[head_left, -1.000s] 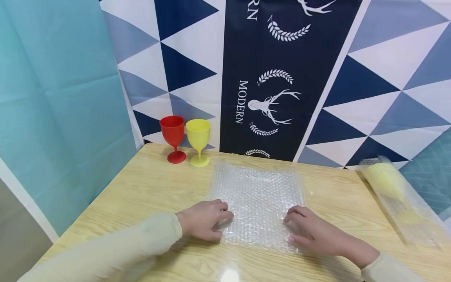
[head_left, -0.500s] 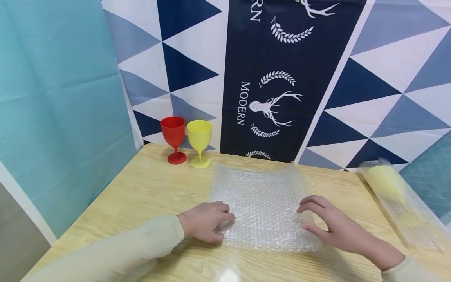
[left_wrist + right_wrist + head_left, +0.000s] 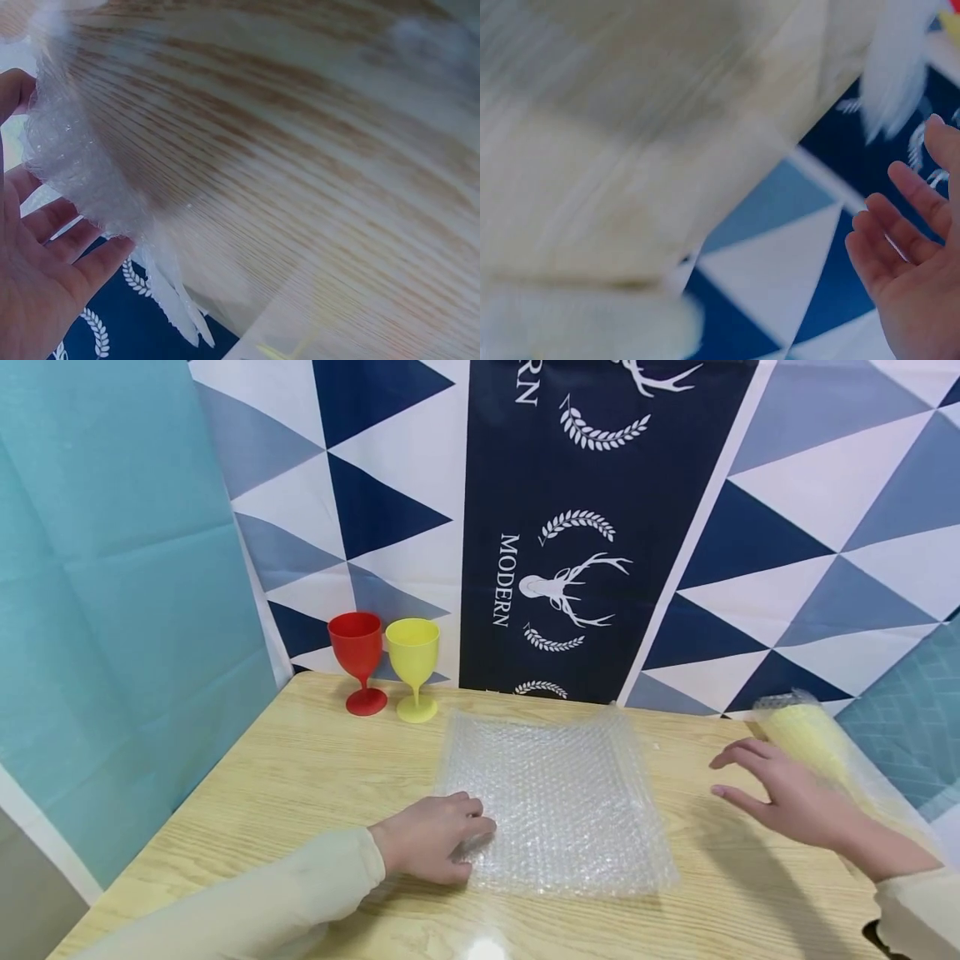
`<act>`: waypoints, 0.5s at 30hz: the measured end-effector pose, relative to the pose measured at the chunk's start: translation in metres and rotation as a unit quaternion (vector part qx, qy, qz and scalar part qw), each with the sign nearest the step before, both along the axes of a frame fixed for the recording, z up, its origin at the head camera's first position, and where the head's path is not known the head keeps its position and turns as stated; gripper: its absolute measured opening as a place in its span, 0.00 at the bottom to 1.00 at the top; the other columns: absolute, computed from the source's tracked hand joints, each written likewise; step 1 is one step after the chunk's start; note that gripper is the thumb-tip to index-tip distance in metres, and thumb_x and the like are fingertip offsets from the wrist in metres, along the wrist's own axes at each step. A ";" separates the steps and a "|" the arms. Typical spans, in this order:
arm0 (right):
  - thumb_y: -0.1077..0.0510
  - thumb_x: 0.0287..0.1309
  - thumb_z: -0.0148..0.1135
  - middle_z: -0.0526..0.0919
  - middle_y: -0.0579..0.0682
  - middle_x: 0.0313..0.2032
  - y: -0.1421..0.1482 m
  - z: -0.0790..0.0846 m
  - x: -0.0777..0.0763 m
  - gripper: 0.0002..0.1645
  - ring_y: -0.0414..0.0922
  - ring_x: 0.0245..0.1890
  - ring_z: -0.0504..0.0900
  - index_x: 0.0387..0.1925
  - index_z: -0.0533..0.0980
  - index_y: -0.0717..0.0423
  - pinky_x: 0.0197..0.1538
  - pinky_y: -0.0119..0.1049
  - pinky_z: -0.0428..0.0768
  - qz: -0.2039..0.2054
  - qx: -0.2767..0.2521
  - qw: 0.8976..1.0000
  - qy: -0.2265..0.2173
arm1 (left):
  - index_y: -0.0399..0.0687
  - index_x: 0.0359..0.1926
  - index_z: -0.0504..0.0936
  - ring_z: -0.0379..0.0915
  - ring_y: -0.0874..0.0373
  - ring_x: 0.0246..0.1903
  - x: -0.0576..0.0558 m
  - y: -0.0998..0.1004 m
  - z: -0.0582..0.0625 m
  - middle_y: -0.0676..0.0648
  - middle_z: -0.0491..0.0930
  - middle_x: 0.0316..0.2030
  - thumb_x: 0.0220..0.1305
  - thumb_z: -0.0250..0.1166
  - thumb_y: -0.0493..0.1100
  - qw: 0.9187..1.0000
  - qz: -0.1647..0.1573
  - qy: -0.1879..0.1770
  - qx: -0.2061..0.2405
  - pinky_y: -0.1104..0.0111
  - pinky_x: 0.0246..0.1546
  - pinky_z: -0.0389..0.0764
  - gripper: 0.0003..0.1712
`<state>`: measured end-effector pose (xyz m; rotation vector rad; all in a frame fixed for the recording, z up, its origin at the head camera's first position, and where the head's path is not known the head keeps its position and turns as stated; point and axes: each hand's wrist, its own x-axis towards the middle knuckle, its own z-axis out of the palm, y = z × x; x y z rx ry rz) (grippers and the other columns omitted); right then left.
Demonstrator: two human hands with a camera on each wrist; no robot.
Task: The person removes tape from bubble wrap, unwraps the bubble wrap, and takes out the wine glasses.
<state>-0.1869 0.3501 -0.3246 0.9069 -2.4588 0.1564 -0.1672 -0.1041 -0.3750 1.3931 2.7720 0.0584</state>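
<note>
A clear bubble wrap sheet (image 3: 558,802) lies flat on the wooden table in the head view, its far right corner curling up. On its left edge rests my left hand (image 3: 431,839), fingers lightly bent. The left wrist view shows those fingers (image 3: 105,259) spread along the edge of the wrap. My right hand (image 3: 795,797) is in the air right of the sheet, holding nothing, and casts a shadow on the table. Just beyond it lies a yellow goblet-shaped bundle (image 3: 806,739) in bubble wrap, partly hidden by the hand and forearm.
A red goblet (image 3: 356,647) and a yellow goblet (image 3: 414,652) stand upright side by side at the table's back left. Behind the table (image 3: 315,785) hangs a patterned cloth (image 3: 555,635); a teal cloth (image 3: 127,593) hangs along the left side.
My right hand has left the right edge of the bubble wrap and moved right and up towards the wrapped bundle. My left hand stays on the left edge.
</note>
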 end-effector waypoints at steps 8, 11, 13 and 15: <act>0.58 0.49 0.74 0.83 0.54 0.36 0.056 0.013 -0.027 0.14 0.56 0.37 0.81 0.38 0.81 0.58 0.38 0.48 0.80 -0.094 0.050 0.993 -0.045 | 0.58 0.56 0.76 0.70 0.64 0.42 0.003 -0.001 0.000 0.55 0.78 0.45 0.55 0.66 0.53 1.000 0.011 -0.007 -0.007 0.73 0.44 0.78 0.26; 0.59 0.49 0.73 0.83 0.58 0.36 0.071 0.018 -0.038 0.15 0.58 0.37 0.81 0.38 0.80 0.62 0.39 0.55 0.79 -0.118 0.066 0.988 -0.072 | 0.58 0.56 0.77 0.71 0.64 0.42 0.004 0.000 -0.001 0.55 0.78 0.45 0.55 0.66 0.53 1.000 0.012 -0.007 -0.006 0.73 0.44 0.78 0.26; 0.58 0.51 0.72 0.83 0.60 0.36 0.081 0.022 -0.045 0.17 0.59 0.36 0.81 0.39 0.79 0.65 0.39 0.56 0.79 -0.136 0.084 0.982 -0.100 | 0.58 0.56 0.77 0.71 0.63 0.43 0.005 0.000 -0.001 0.55 0.78 0.45 0.55 0.66 0.53 1.000 0.011 -0.006 -0.005 0.73 0.45 0.78 0.26; 0.56 0.53 0.71 0.82 0.63 0.36 0.091 0.026 -0.051 0.20 0.60 0.36 0.81 0.40 0.78 0.69 0.40 0.57 0.80 -0.161 0.102 0.973 -0.130 | 0.58 0.56 0.77 0.71 0.63 0.43 0.005 0.001 -0.002 0.55 0.78 0.45 0.55 0.66 0.53 1.000 0.010 -0.006 -0.004 0.73 0.45 0.78 0.26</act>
